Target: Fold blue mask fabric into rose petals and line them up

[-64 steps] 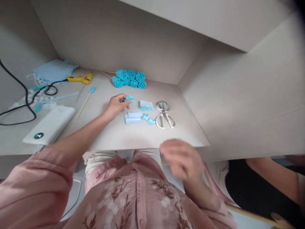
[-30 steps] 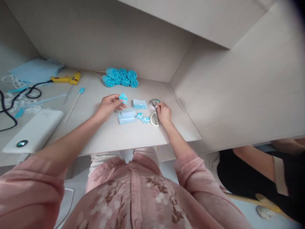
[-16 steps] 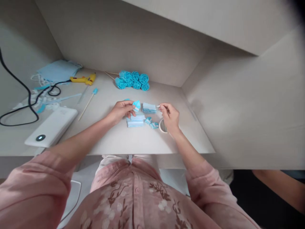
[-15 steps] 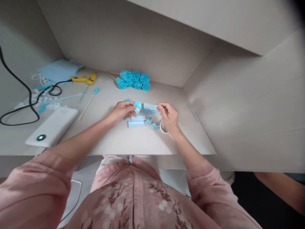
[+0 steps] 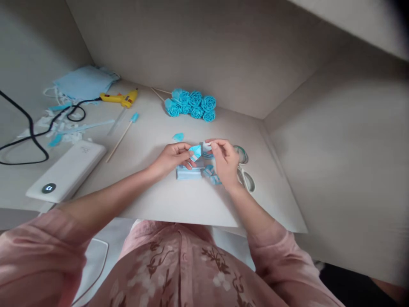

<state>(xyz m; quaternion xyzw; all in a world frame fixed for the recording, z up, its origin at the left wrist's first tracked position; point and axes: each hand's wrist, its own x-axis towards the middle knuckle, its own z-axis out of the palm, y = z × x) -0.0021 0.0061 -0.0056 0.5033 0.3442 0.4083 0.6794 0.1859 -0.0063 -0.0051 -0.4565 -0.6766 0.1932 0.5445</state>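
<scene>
Between the fingertips of my left hand (image 5: 171, 161) is a small folded blue fabric piece (image 5: 195, 152). Close beside it, my right hand (image 5: 226, 164) pinches a pale fabric piece (image 5: 207, 147) by its edge. Under the two hands lie a stack of light-blue fabric pieces (image 5: 188, 173) and part of a second stack (image 5: 208, 156), mostly hidden by the right hand. Several small folded blue bits (image 5: 212, 175) lie near the right wrist. A single blue petal (image 5: 178, 137) rests on the table beyond my left hand.
Scissors with white handles (image 5: 248, 181) and a greenish ring (image 5: 242, 154) lie right. Blue fabric roses (image 5: 194, 105) are at the back. A blue-tipped stick (image 5: 119, 140), yellow glue gun (image 5: 123, 99), face masks (image 5: 83, 82), scraps, black cable and white power bank (image 5: 68, 170) are left.
My right hand has come nearer the left and now holds a pale piece up from the stack. The view has shifted, uncovering the petal, the scissors handles and the greenish ring.
</scene>
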